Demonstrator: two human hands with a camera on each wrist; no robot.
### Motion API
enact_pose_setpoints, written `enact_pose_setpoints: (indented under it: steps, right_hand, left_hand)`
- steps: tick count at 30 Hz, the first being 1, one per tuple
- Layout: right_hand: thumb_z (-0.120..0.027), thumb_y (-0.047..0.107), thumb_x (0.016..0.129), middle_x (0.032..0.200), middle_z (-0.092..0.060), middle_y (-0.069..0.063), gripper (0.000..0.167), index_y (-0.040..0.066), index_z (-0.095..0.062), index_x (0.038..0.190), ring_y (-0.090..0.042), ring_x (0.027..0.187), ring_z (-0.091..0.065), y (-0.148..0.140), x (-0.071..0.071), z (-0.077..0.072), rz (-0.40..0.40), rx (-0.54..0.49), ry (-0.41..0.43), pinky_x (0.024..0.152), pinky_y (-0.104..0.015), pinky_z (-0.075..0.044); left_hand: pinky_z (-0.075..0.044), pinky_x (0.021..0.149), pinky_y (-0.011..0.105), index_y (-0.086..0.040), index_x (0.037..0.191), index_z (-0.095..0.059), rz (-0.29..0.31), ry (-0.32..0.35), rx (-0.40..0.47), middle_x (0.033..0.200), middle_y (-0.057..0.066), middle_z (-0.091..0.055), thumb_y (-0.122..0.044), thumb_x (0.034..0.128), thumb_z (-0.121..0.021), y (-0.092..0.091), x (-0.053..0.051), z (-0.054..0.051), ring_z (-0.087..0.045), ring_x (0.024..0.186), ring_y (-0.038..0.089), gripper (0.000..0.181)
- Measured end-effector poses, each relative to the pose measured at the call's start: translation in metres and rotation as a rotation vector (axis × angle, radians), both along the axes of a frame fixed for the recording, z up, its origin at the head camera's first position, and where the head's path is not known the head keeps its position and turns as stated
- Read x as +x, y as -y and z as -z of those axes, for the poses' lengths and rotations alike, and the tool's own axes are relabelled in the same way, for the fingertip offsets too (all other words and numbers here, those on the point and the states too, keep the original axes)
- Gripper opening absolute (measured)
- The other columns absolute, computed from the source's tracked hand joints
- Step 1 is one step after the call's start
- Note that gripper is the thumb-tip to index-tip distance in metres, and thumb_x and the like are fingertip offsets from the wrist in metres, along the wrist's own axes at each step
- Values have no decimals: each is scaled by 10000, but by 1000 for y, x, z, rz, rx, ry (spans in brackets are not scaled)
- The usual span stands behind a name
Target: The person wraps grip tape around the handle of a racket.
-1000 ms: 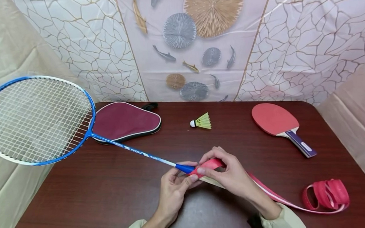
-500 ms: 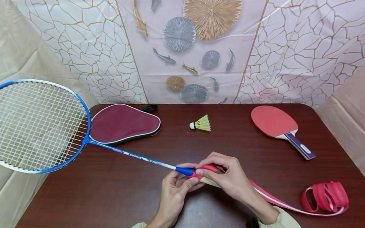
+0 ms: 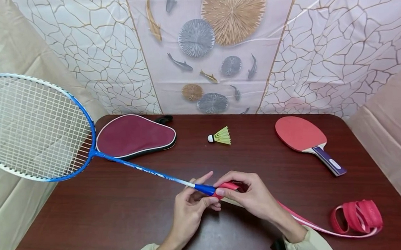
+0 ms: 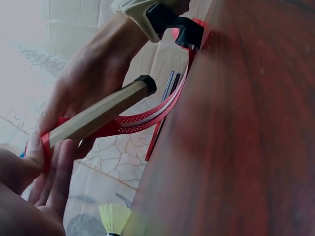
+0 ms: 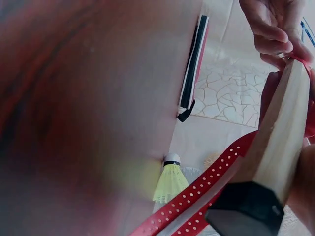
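Observation:
A blue and white badminton racket is held above the table, its strung head at the far left. My left hand holds it just below the blue cone, thumb on the red band and index finger stretched out. With thumb and fingertips, my right hand pinches the perforated red grip tape by the cone. In the left wrist view the tape wraps the top of the bare wooden handle; the handle's black end cap shows in the right wrist view. From there the tape trails to a loose coil.
On the dark wooden table a maroon paddle case lies at the back left. A yellow shuttlecock lies back centre. The red table tennis paddle is at the back right. Patterned cloth hangs behind.
The racket has turned slightly, its head now higher and farther left. My left index finger has straightened away from the cone. The tape loop under my right hand has become smaller.

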State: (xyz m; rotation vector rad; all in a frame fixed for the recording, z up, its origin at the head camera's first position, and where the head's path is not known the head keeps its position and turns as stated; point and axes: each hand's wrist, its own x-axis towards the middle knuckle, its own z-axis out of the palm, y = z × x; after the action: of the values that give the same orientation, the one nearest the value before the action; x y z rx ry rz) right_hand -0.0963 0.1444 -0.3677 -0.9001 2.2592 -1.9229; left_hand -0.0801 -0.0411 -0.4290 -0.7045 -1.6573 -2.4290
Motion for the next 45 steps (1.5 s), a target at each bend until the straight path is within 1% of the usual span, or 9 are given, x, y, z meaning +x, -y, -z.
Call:
enact_pose_setpoints:
  steps: [5, 8, 12, 18, 27, 32, 37, 41, 45]
  right_hand:
    - [-739, 49, 870, 928, -688, -48, 186, 82, -709, 1051, -211, 753, -617, 0, 0, 0, 1, 4, 16, 600, -277, -523]
    - [-724, 15, 874, 975, -689, -61, 212, 57, -711, 1082, -213, 823, -626, 1, 0, -1, -15, 0, -36, 639, -266, -522]
    - [-714, -25, 869, 983, -691, -71, 212, 44, -726, 1069, -219, 892, -631, 2, -1, -1, -18, -8, -113, 687, -256, -518]
    - [-733, -30, 850, 956, -684, -78, 207, 56, -730, 1039, -232, 894, -629, 3, 0, 0, 5, -15, -122, 736, -257, -522]
    - [-739, -21, 849, 970, -673, -97, 211, 39, -724, 1050, -237, 906, -633, 3, 0, 0, 39, -31, -86, 733, -261, -533]
    - [-733, -29, 852, 965, -673, -93, 201, 36, -724, 1042, -224, 877, -640, 4, 0, 0, 79, -24, -110, 690, -256, -538]
    - [-746, -47, 832, 961, -673, -81, 218, 42, -726, 1030, -228, 880, -641, 6, 0, 0, 99, 0, -170, 699, -251, -532]
    - [-762, -76, 802, 945, -676, -78, 238, 40, -726, 1007, -246, 880, -642, 8, 0, 1, 83, 12, -231, 725, -264, -534]
    - [-768, -96, 782, 928, -678, -75, 247, 43, -728, 982, -248, 869, -641, 8, 0, 0, 63, 20, -252, 723, -261, -531]
  left_hand:
    - [-566, 606, 525, 48, 1191, -553, -71, 172, 11, 879, 254, -675, 100, 775, -772, 3, 1, -3, -686, 680, 363, 473]
    - [-570, 538, 481, 28, 1064, -528, -134, 211, -27, 799, 232, -667, 60, 740, -819, 4, 1, -3, -659, 593, 307, 436]
    - [-551, 467, 450, 13, 990, -585, -177, 184, -63, 728, 199, -675, 23, 773, -808, 3, 3, -2, -626, 497, 349, 311]
    - [-550, 505, 511, 69, 932, -677, -147, 160, -8, 725, 226, -688, 65, 805, -759, 4, 2, -2, -656, 537, 392, 152]
    - [-562, 642, 527, 59, 1223, -613, -47, 112, 1, 869, 264, -683, 103, 852, -693, 3, 3, -1, -680, 715, 450, 382]
    - [-570, 648, 487, -33, 1286, -591, -48, 76, -55, 928, 227, -678, 63, 911, -645, 0, 3, -2, -680, 775, 444, 391]
    - [-581, 642, 448, -46, 1259, -609, -94, 146, -122, 961, 159, -692, -68, 971, -616, 0, 5, -6, -698, 809, 361, 289]
    - [-584, 645, 427, -22, 1164, -635, -131, 212, -165, 930, 124, -706, -179, 967, -641, 0, 6, -7, -694, 760, 381, 252]
    - [-586, 647, 409, -10, 1113, -647, -136, 200, -175, 940, 126, -711, -175, 966, -642, 1, 5, -6, -696, 742, 385, 221]
